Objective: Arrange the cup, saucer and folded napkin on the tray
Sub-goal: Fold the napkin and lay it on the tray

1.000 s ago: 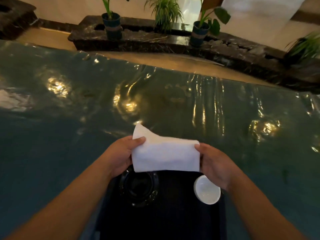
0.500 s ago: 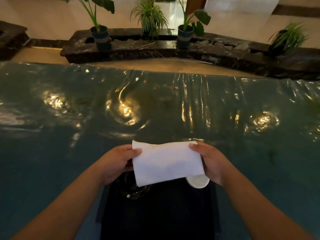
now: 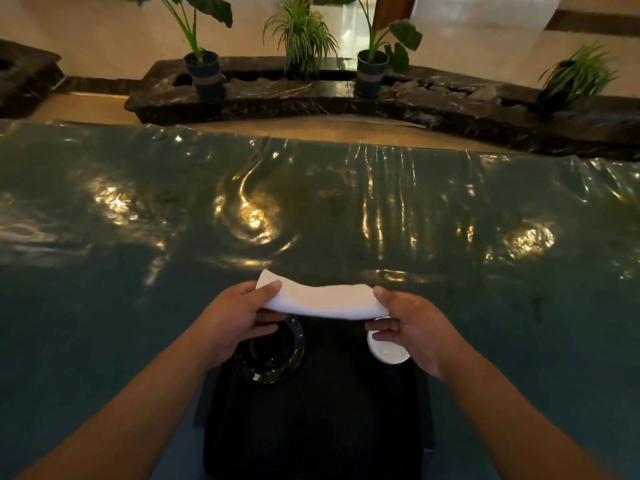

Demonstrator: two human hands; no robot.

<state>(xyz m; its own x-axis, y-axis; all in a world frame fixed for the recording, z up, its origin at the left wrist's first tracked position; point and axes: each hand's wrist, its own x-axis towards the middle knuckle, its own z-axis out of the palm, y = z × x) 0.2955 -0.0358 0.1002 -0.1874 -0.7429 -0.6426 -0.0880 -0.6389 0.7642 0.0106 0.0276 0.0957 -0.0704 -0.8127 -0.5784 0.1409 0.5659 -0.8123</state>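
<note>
Tray (image 3: 311,427), dark and rectangular, was seen lying on the near part of a table (image 3: 104,323) covered in glossy, wrinkled teal plastic, its near edge cut off by the bottom of the frame. Beyond the table's far edge, a dark marbled ledge (image 3: 311,95) was lined with potted plants (image 3: 204,64). At the tray's far left corner a dark, glossy saucer (image 3: 273,355) was placed, partly hidden by the left hand (image 3: 239,320). A white folded napkin (image 3: 322,299) was held above the tray's far edge, sagging slightly between its ends; its left end was pinched by the left hand between thumb and fingers, and its right end was pinched likewise by the right hand (image 3: 412,327). Near the tray's far right corner a small white cup (image 3: 388,351) was set, partly covered by the right hand.
</note>
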